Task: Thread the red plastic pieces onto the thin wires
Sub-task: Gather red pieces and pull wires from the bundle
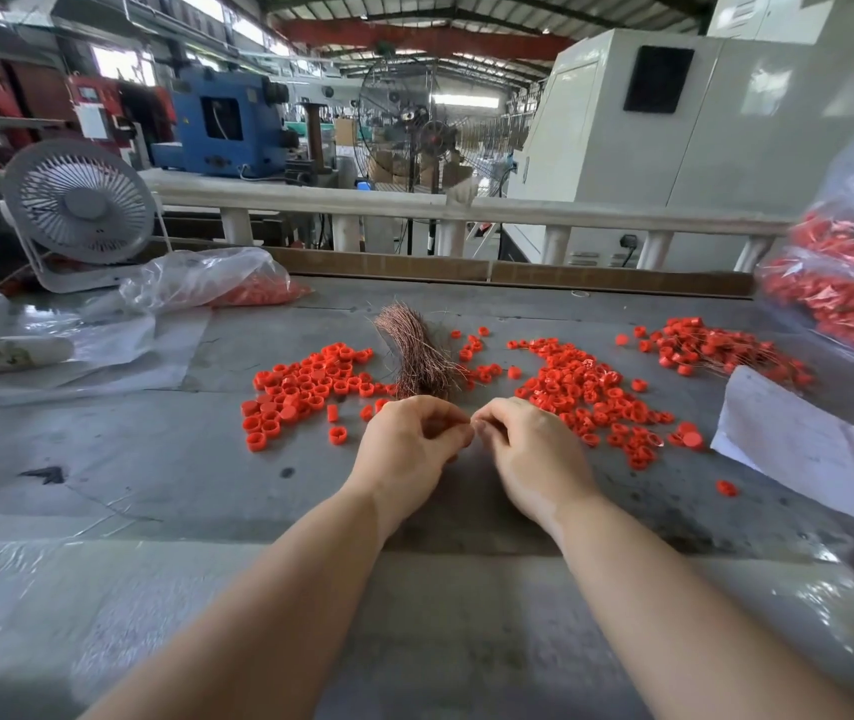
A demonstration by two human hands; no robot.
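Note:
A bundle of thin copper wires (422, 356) lies on the grey table (154, 459), just beyond my hands. Loose red plastic pieces form one pile to the left (305, 387) and another to the right (591, 392). Farther right lies a heap of red pieces with wires through them (716, 348). My left hand (409, 449) and my right hand (528, 449) meet fingertip to fingertip in front of the bundle, fingers curled and pinching something small. What they pinch is hidden by the fingers.
A white desk fan (79, 200) stands at the back left beside a clear bag of red pieces (217, 283). A big bag of red pieces (845, 283) hangs at the right edge, above a white sheet (799, 449). A wooden strip (466, 272) borders the table's far edge.

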